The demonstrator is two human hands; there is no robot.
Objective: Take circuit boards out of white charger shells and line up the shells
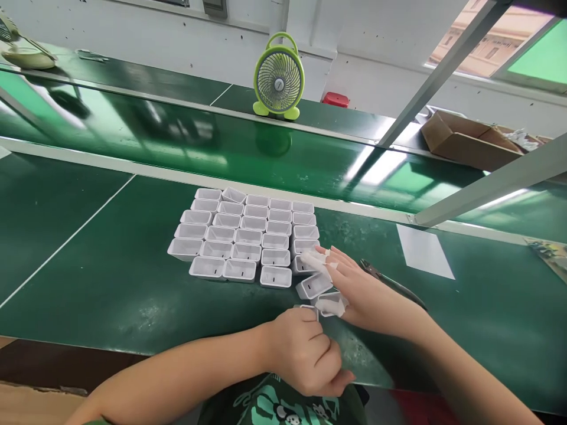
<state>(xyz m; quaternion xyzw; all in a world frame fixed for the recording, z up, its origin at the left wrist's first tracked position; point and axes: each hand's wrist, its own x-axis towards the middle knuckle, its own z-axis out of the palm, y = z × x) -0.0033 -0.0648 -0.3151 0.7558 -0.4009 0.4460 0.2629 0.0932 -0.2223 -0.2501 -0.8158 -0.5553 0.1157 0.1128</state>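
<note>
Small white open-topped plastic boxes [248, 237] stand in rows on the green table, several with a small dark slot in one wall. My right hand [354, 283] lies over the right end of the rows, fingers stretched out and thumb apart. White wrappings [330, 304] cover its thumb and some fingertips. The fingers touch or hover over the boxes; which one cannot be told. A tilted box [314, 286] sits between finger and thumb. Closer to me, my left hand [310, 352] is closed in a fist. A white box rim [313, 309] shows just behind its knuckles; its fingertips are hidden.
Dark-handled pliers [392, 283] lie beyond my right wrist. Farther right is a white paper sheet [425, 251]. A green fan [279, 82] stands across the shiny green belt [177, 141]. Metal posts [482, 183] rise at right, near a cardboard box [469, 141].
</note>
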